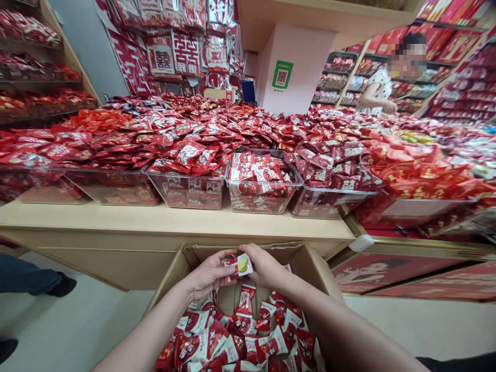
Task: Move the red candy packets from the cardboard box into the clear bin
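Between my two hands is a small red and white candy packet (239, 267) with a yellow-green fruit picture on it. My left hand (212, 273) pinches its left side with thumb and fingers. My right hand (263, 264) curls round its right end, fingers partly hidden behind it. Both hands are above an open cardboard box (320, 268). Inside the box lie many loose red and white wrapped candies (232, 346), scattered over one another, some covered by my forearms.
Clear plastic bins (186, 194) heaped with red packets line the wooden counter (194, 222) ahead. One bin (263, 199) has a lower fill. A pillar (287, 72) with a green code sign rises behind. Another person (377, 90) stands far right; someone's leg (31, 274) shows at left.
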The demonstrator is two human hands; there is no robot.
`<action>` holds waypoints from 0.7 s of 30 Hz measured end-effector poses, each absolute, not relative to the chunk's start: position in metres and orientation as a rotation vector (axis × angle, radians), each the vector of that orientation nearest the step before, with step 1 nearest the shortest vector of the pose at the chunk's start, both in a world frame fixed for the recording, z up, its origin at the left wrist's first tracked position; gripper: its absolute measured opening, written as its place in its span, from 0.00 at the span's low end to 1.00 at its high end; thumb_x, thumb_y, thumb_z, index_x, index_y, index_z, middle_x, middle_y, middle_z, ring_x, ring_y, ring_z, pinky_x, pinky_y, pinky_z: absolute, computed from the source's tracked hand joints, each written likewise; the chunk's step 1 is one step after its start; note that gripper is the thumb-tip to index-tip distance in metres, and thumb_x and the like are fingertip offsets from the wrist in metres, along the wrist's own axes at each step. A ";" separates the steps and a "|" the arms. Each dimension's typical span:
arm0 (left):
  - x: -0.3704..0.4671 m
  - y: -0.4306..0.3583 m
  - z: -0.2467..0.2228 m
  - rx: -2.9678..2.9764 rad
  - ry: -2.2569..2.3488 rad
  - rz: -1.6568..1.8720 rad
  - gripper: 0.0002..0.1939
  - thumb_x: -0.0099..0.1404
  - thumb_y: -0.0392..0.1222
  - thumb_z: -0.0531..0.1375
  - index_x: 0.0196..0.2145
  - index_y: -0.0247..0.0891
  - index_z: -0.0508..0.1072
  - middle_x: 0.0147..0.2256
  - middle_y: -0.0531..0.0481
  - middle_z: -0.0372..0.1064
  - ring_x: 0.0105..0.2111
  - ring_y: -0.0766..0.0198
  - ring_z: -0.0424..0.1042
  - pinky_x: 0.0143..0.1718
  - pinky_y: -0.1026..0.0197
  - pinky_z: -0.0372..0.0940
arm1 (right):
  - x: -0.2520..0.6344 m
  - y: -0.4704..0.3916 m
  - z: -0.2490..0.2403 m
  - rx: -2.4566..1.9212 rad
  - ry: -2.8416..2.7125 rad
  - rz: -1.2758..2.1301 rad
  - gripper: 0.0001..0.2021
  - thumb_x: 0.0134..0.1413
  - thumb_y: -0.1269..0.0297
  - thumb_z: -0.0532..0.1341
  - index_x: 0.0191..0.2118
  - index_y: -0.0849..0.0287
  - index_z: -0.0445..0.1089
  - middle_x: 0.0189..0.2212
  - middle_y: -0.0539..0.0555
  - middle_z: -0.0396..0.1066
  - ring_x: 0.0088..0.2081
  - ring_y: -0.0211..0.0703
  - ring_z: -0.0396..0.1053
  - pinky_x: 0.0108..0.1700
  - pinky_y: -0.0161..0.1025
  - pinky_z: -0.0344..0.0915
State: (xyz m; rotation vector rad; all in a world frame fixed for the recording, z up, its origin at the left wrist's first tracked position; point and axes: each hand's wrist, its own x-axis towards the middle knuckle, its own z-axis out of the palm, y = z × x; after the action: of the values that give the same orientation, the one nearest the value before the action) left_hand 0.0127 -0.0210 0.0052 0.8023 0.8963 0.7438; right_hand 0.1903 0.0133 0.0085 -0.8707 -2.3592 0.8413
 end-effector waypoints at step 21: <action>0.024 -0.023 0.015 0.829 0.921 0.965 0.14 0.51 0.41 0.62 0.35 0.39 0.64 0.33 0.52 0.68 0.34 0.63 0.68 0.32 0.62 0.65 | 0.199 0.006 0.033 -0.871 -1.808 1.323 0.18 0.45 0.72 0.55 0.46 0.55 0.60 0.47 0.57 0.61 0.44 0.43 0.63 0.40 0.40 0.64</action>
State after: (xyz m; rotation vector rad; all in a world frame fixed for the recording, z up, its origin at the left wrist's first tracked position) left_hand 0.0240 -0.0228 0.0154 0.8291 0.9207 0.9651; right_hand 0.1986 0.0055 0.0332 -0.8711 -1.8077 1.3226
